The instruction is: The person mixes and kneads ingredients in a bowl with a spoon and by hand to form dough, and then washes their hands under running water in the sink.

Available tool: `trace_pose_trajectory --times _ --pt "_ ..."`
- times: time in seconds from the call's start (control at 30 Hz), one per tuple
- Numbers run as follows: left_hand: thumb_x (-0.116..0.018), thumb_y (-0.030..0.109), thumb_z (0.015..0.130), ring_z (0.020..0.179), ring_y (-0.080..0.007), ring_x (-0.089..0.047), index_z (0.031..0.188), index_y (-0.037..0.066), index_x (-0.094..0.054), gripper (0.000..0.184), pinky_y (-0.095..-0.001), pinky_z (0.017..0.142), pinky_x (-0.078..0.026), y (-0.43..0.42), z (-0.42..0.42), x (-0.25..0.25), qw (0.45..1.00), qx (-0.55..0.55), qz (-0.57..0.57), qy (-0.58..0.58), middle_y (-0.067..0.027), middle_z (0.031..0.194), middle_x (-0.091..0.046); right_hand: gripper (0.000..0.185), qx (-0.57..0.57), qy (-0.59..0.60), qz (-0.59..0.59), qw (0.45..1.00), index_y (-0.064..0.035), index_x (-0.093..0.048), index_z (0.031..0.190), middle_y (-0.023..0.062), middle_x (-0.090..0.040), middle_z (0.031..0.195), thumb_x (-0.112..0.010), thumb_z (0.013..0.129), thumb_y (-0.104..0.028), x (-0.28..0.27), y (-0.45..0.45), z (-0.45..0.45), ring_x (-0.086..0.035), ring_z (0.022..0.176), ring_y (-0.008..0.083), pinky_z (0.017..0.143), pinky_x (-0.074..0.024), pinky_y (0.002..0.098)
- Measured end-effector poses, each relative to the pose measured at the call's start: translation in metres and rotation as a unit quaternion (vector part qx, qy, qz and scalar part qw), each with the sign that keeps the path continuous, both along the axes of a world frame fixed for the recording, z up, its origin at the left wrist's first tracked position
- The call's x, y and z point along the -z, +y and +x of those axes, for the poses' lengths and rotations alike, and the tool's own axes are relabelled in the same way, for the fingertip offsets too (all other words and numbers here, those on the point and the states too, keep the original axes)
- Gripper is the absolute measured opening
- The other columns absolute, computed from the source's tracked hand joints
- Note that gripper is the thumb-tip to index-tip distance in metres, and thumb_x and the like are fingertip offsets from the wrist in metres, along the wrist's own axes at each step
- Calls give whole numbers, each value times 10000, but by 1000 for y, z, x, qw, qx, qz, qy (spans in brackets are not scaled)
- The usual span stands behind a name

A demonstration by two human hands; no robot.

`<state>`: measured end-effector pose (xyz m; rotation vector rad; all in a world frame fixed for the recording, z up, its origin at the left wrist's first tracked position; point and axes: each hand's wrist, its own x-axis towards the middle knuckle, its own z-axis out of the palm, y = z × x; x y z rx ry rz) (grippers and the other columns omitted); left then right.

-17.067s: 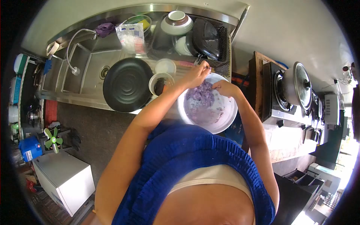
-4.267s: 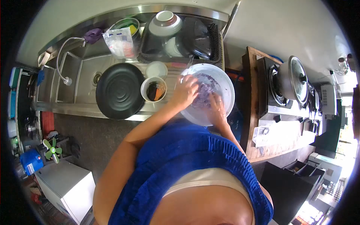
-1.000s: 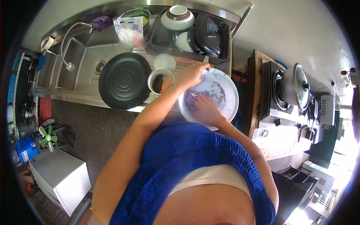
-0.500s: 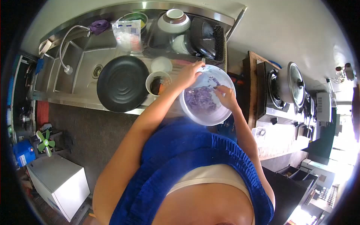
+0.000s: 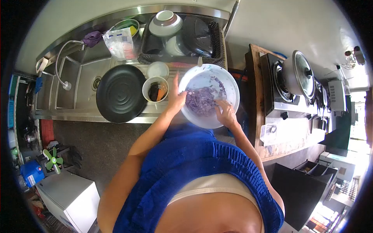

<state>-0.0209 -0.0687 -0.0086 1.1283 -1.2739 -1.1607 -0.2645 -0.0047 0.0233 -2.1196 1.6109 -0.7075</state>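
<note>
A large white bowl (image 5: 232, 87) stands at the counter's right end, close to my body. Inside it lies a crumbly purple mixture (image 5: 202, 101), with bits smeared up the wall. My left hand (image 5: 177, 100) grips the bowl's left rim, thumb over the edge and fingers along the outside. Down in the bowl, my right hand (image 5: 226, 113) has its bent fingers in the mixture's right side; the fingertips are partly hidden. Left of the bowl stands a white tub (image 5: 145, 90) holding dark and orange pieces. Behind that tub is a round whitish lid or dish (image 5: 158, 70).
A black round pan (image 5: 120, 93) lies across the counter beside the sink (image 5: 87, 70). Behind are a plastic bag (image 5: 119, 44) and a dish rack (image 5: 149, 58) with upturned bowls (image 5: 166, 26). A stove (image 5: 272, 87) with a lidded pot (image 5: 292, 73) stands at right.
My left hand has come from the bowl's far rim round to its left side. My right hand has moved lower and nearer me in the mixture. The whole view has shifted slightly.
</note>
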Motion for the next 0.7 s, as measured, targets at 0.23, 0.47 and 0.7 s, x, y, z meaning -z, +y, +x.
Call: trace_pose_trajectory --times 0.23,0.47,0.7 --pt "-405 -160 660 1425 -269 -241 1504 21 -183 892 -335 1160 -167 11 -8 -28 998 23 -16 58 -203 1536 -238 321 -10 43 -10 999 36 -606 1134 232 -616 1164 -515 830 -16 3 -25 -7 -565 1123 386 976 -440 433" --pt "-407 -162 690 1436 -259 -241 1501 48 -223 858 -339 1166 -153 4 -10 -70 994 74 -70 31 -176 1531 -286 459 -57 -74 23 995 43 -536 1233 250 -533 1289 -602 833 -172 -13 -42 58 -494 1217 393 1058 -371 447" --pt "-384 -188 664 1448 -252 -211 1488 46 -263 865 -341 1175 -145 -21 -12 -75 992 108 -56 18 -163 1537 -284 700 -174 51 -55 982 -10 -480 1265 156 -513 1215 -747 643 -189 -13 -24 92 -452 1205 334 1088 -286 487"
